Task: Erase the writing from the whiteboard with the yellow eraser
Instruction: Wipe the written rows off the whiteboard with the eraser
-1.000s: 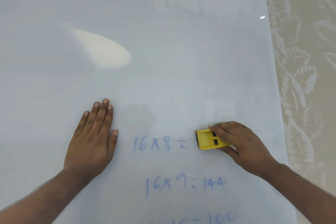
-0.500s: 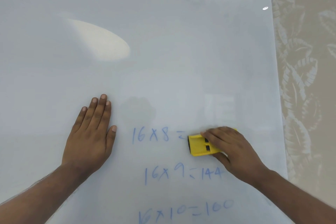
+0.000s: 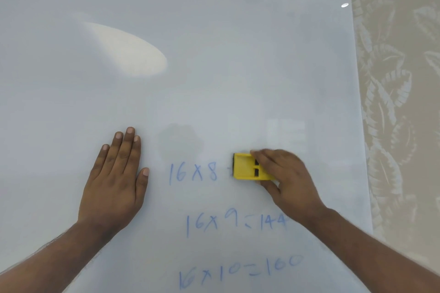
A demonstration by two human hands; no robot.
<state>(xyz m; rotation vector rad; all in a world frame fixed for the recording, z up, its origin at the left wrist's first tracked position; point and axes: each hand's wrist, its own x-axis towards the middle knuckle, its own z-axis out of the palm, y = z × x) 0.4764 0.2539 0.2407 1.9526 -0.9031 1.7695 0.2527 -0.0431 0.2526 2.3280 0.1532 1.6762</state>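
Observation:
A large whiteboard (image 3: 214, 54) fills most of the view. Blue handwriting sits in its lower middle: "16 x 8" (image 3: 193, 172), below it "16 x 9 = 144" (image 3: 235, 222), and at the bottom "16 x 10 = 160" (image 3: 240, 271). My right hand (image 3: 288, 181) grips the yellow eraser (image 3: 245, 166) and presses it on the board just right of the "8", over the equals sign. My left hand (image 3: 116, 178) lies flat on the board, fingers together, to the left of the "16 x 8" line.
The board's right edge (image 3: 357, 102) runs down beside a beige wall with a pale leaf pattern (image 3: 400, 102). A bright oval light reflection (image 3: 128, 52) lies on the upper left of the board.
My right hand has slid the eraser leftward along the "16 x 8" line, wiping the equals sign. The view has tilted down, showing the "16 x 10 = 160" line. My left hand stays flat.

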